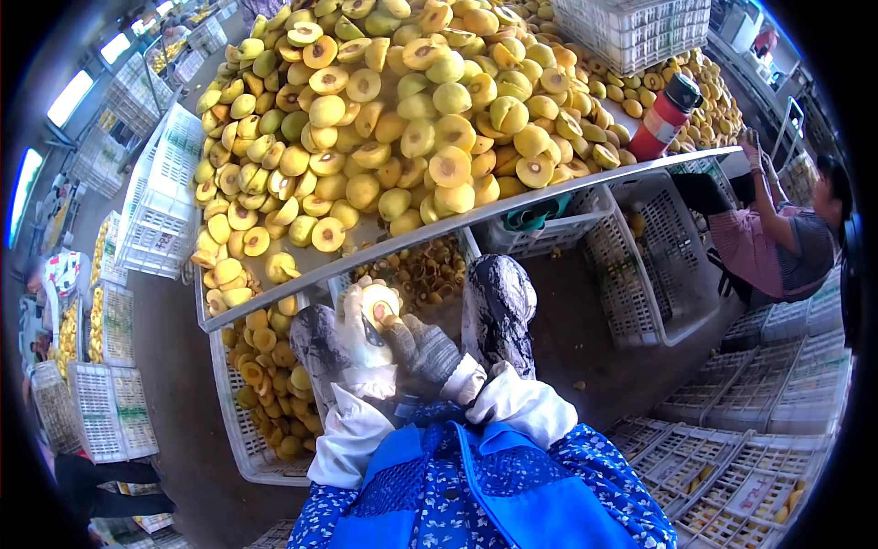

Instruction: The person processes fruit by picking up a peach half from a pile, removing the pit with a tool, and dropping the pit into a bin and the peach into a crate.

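Note:
In front of my knees, my left hand point(355, 320), in a pale glove, grips a yellow peach half point(382, 296) with its cut face and reddish-brown centre showing. My right hand point(428, 350), in a grey knit glove, is closed, its fingertips against the lower edge of that half. Whatever those fingers hold, if anything, is hidden. A narrow dark shape lies between the two hands, too small to name. Beyond them, a big heap of halved peaches point(402, 119) covers the metal-edged table point(366, 259).
Below the left table edge stands a crate point(247, 448) of peach halves. Brown scraps point(425, 274) lie under the table. A red bottle point(660, 119) and a white crate point(631, 37) stand on it. At right sits a person point(777, 220) beside stacked crates point(732, 467).

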The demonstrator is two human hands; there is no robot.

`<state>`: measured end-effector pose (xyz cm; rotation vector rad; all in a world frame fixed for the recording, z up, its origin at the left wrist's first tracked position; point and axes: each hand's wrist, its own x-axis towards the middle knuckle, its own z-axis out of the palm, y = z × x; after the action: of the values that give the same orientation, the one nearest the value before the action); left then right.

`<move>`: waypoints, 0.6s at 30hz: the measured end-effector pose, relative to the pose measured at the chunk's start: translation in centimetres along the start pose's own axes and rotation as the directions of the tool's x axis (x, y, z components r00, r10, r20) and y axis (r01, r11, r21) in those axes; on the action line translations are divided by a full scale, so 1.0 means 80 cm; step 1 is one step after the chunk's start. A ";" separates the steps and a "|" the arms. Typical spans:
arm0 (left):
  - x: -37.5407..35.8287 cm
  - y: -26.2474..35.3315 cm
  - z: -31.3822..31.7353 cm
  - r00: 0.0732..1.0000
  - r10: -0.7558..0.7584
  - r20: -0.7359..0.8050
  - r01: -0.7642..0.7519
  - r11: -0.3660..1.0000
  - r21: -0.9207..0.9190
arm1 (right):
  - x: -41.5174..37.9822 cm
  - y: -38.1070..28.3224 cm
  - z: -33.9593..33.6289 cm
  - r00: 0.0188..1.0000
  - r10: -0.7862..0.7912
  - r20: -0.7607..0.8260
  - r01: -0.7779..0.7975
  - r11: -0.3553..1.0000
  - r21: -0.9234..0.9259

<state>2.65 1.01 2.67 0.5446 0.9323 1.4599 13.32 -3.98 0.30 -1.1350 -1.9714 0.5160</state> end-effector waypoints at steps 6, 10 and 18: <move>-0.006 -0.001 0.006 0.997 -0.050 -0.064 0.040 0.988 -0.151 | -0.005 -0.013 0.008 0.985 0.173 -0.026 -0.173 0.985 0.002; -0.003 0.006 0.007 0.997 -0.056 -0.044 0.049 0.988 -0.147 | -0.004 -0.006 0.014 0.980 0.197 -0.033 -0.195 0.979 0.066; -0.008 -0.013 -0.007 0.915 0.372 0.157 -0.403 0.863 0.306 | 0.002 -0.010 0.013 0.958 0.280 -0.059 -0.256 0.931 0.261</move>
<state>2.91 0.15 1.61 1.0956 1.0426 1.6248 12.03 -4.22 0.27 -1.2479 -1.6226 0.8159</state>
